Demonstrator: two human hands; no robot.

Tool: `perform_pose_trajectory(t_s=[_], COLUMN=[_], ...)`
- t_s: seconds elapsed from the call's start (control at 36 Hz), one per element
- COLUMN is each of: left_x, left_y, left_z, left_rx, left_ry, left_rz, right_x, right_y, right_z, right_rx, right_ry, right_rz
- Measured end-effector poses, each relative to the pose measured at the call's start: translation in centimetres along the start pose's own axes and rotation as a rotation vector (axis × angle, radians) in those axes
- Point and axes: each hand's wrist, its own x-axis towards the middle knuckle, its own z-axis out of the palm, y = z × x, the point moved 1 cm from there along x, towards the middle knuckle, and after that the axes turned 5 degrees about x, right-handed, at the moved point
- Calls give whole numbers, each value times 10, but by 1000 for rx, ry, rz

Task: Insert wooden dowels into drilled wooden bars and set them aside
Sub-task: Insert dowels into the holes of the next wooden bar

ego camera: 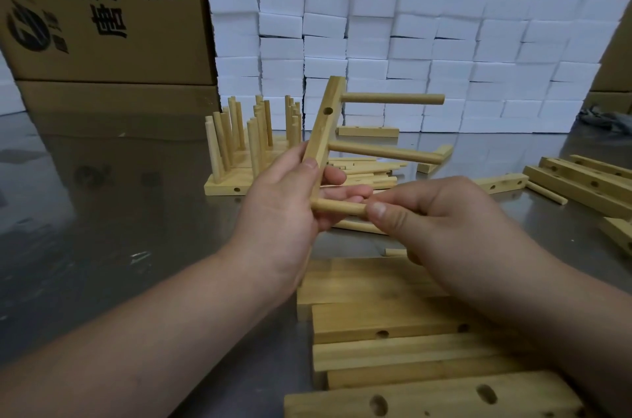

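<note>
Many foam blocks (pixel 410 41) behind doweled bars (pixel 222 184)

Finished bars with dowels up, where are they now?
Head view, left of centre: finished bars stand on the table, just beyond the left hand, before the white blocks.

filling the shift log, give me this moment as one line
step: inserting lowest dowel | left hand: grips bar | right hand: pinches lowest dowel | upper dowels: two, seated

Steel table (pixel 102 212), loose dowels (pixel 362 174), drilled bars (pixel 581 183), finished dowelled bars (pixel 239 157), foam blocks (pixel 410 41)
</note>
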Motion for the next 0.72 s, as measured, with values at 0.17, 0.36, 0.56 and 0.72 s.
perform_pose_trajectory(t_s=[0.17,0.36,0.56,0.72], left_x=[4,18,25,17], left_y=[-2,-4,10,12], left_z=[-8,-25,-42,-39], left_rx=[172,19,-153,-91], left_ry=[-47,101,-32,-339], left_rz=[4,-117,-384,-674], right_x=[3,1,5,15], right_y=[0,1,9,29], right_z=[3,-2,-22,-35], right_rx=[-43,39,45,103], right_ry=[18,83,281,310], right_rz=[-17,-25,44,149])
